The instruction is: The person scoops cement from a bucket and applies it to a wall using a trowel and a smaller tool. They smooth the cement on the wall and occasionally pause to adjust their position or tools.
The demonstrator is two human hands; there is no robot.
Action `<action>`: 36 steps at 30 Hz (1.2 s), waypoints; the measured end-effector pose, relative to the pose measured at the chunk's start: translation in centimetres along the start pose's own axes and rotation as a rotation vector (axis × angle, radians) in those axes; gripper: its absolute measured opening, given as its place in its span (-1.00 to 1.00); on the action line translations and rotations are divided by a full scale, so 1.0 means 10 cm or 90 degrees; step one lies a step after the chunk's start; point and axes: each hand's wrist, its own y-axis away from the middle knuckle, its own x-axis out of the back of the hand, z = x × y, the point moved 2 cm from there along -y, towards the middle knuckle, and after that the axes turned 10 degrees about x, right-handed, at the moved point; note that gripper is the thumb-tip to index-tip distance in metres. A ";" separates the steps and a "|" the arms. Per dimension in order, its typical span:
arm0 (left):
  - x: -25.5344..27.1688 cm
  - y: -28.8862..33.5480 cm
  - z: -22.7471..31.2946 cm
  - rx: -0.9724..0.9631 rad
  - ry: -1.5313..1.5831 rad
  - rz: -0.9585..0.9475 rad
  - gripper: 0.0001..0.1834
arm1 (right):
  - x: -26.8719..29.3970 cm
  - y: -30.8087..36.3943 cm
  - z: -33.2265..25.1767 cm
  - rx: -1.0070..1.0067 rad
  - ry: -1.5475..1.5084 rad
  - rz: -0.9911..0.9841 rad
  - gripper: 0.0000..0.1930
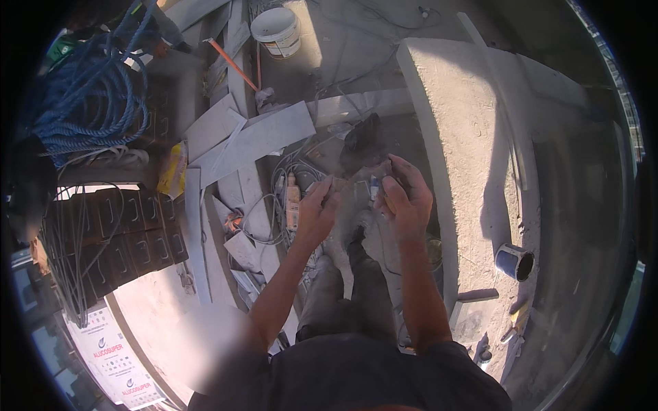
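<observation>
In front of my legs, my left hand (319, 209) is closed, its thumb and fingertips pressed together in a pinch. What it grips, if anything, is too blurred to make out. My right hand (410, 198) is level with it, a short way to the right, its fingers curled and its thumb bent in. Beside the right thumb shows a small blue-and-white thing (374, 188), mostly hidden. A dusty grey-brown piece (371, 171) appears at the right fingertips; its kind is unclear. Just beyond the hands sits a dark crumpled bag (362, 140).
Pale cut panels (264, 140) and tangled cable (277, 205) lie left, with an orange-and-white bottle (293, 202). Coiled blue rope (96, 103) rests on dark stacked blocks (116, 226). A white bucket (275, 32) stands farther off. At right, a concrete ledge (459, 137) bears a cylindrical can (513, 262).
</observation>
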 end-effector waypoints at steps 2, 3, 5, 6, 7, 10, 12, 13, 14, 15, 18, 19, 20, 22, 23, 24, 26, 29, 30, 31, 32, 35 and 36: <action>0.14 -0.25 0.08 0.212 0.174 -0.023 -0.49 | 0.22 -0.13 0.07 0.021 0.052 -0.059 -0.59; 0.18 -0.47 0.05 0.206 0.198 -0.045 -0.50 | 0.30 -0.34 0.06 0.041 0.110 -0.096 -0.59; 0.28 -0.74 -0.05 0.205 0.243 -0.102 -0.52 | 0.35 -0.61 0.04 0.091 0.190 -0.165 -0.60; 0.30 -0.86 -0.04 0.222 0.257 -0.119 -0.54 | 0.33 -0.74 0.01 0.126 0.212 -0.202 -0.60; 0.32 -0.98 0.00 0.239 0.271 -0.136 -0.55 | 0.32 -0.88 0.02 0.160 0.232 -0.239 -0.61; 0.41 -1.29 -0.09 0.237 0.290 -0.170 -0.55 | 0.34 -1.25 0.19 0.233 0.340 -0.345 -0.67; 0.47 -1.43 -0.17 0.230 0.306 -0.175 -0.55 | 0.31 -1.46 0.38 0.270 0.355 -0.344 -0.68; 0.49 -1.50 -0.20 0.233 0.318 -0.170 -0.55 | 0.30 -1.55 0.48 0.290 0.365 -0.340 -0.69; 0.51 -1.58 -0.24 0.236 0.331 -0.166 -0.55 | 0.28 -1.63 0.57 0.280 0.371 -0.332 -0.69; 0.51 -1.65 -0.32 0.242 0.325 -0.155 -0.55 | 0.27 -1.71 0.67 0.270 0.381 -0.325 -0.69; 0.48 -1.89 -0.59 0.245 0.313 -0.122 -0.56 | 0.20 -1.98 1.01 0.279 0.389 -0.294 -0.70; 0.45 -1.97 -0.71 0.238 0.313 -0.109 -0.57 | 0.18 -2.07 1.14 0.288 0.389 -0.281 -0.70; 0.44 -2.06 -0.84 0.230 0.312 -0.098 -0.57 | 0.19 -2.16 1.28 0.262 0.399 -0.273 -0.71; 0.38 -2.23 -1.25 0.246 0.316 -0.119 -0.59 | 0.27 -2.35 1.65 0.211 0.421 -0.268 -0.72; 0.36 -2.33 -1.43 0.254 0.318 -0.132 -0.60 | 0.27 -2.46 1.84 0.214 0.480 -0.263 -0.71; 0.33 -2.44 -1.60 0.238 0.339 -0.130 -0.63 | 0.31 -2.55 2.07 0.210 0.545 -0.257 -0.70; 0.29 -2.74 -1.90 0.204 0.389 -0.132 -0.67 | 0.49 -2.64 2.50 0.211 0.558 -0.210 -0.68; 0.23 -3.16 -2.43 0.284 0.398 -0.133 -0.70 | 0.74 -2.84 3.16 0.147 0.369 -0.112 -0.64; 0.18 -3.27 -2.65 0.320 0.373 -0.150 -0.69 | 0.77 -2.84 3.29 0.042 0.308 -0.085 -0.64; 0.15 -3.38 -2.83 0.353 0.346 -0.171 -0.68 | 0.76 -2.85 3.35 -0.059 0.245 -0.053 -0.63; 0.10 -3.43 -2.99 0.385 0.320 -0.191 -0.67 | 0.75 -2.89 3.40 -0.209 0.201 -0.055 -0.63; -0.11 -3.62 -3.15 0.398 0.258 -0.253 -0.63 | 1.05 -3.12 3.84 -0.419 0.136 -0.243 -0.58; -0.16 -3.67 -3.25 0.390 0.267 -0.296 -0.62 | 1.07 -3.21 3.99 -0.464 0.130 -0.309 -0.56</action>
